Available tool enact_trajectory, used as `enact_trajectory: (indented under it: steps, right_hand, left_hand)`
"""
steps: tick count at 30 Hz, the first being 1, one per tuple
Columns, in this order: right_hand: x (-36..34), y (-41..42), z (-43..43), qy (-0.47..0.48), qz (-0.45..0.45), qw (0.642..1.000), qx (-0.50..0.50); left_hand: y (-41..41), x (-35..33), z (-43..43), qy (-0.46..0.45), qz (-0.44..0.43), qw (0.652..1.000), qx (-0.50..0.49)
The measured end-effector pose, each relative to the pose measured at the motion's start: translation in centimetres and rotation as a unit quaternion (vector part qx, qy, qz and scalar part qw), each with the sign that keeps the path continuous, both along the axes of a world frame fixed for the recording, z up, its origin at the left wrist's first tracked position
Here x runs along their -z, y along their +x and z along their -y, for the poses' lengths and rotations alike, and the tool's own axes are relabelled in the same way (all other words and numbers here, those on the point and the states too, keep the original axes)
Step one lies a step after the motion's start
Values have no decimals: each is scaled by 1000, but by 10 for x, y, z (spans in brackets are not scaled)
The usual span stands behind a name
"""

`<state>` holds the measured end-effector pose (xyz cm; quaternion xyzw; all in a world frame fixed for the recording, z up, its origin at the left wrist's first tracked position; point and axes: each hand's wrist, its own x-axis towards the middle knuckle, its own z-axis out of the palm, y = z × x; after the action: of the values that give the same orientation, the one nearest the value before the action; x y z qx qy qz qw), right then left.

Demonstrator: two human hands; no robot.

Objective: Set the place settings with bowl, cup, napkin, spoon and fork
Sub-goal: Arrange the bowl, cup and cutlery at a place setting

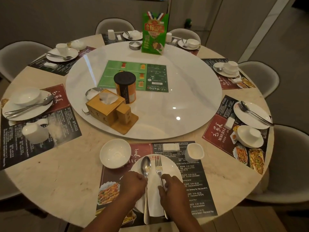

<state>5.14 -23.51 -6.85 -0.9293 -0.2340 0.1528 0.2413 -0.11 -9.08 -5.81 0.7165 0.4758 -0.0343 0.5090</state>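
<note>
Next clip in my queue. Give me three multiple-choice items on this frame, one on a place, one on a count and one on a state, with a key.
1. Relative to the nearest plate, the bowl stands:
A. on it
B. to its left
C. to its right

2. How many utensils lie on that plate?
A. one
B. two
C. four

3. The right hand is:
A. flat on the table
B. lifting a cup
C. holding the handle of the fork

Key:
1 B: the bowl stands beyond the plate's upper left rim.
2 B: only a spoon and the fork lie there, side by side.
3 C: its fingers curl round the fork's handle, while the left hand grips the spoon's handle.
</note>
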Motion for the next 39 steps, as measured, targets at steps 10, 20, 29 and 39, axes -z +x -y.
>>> enact_trajectory:
  steps: [10,20,29,39]
  right_hand:
    - [9,4,6,34,-19,999,18]
    - [11,5,4,54,-44,997,29]
    - [12,13,6,56,-47,997,1]
    - [4,14,12,76,-38,996,-5]
  left_hand:
    - [-2,0,0,118,-7,992,41]
    - [-3,-1,1,195,-24,978,69]
    - [-2,3,3,190,-5,981,48]
    - [-6,-2,6,211,-6,976,56]
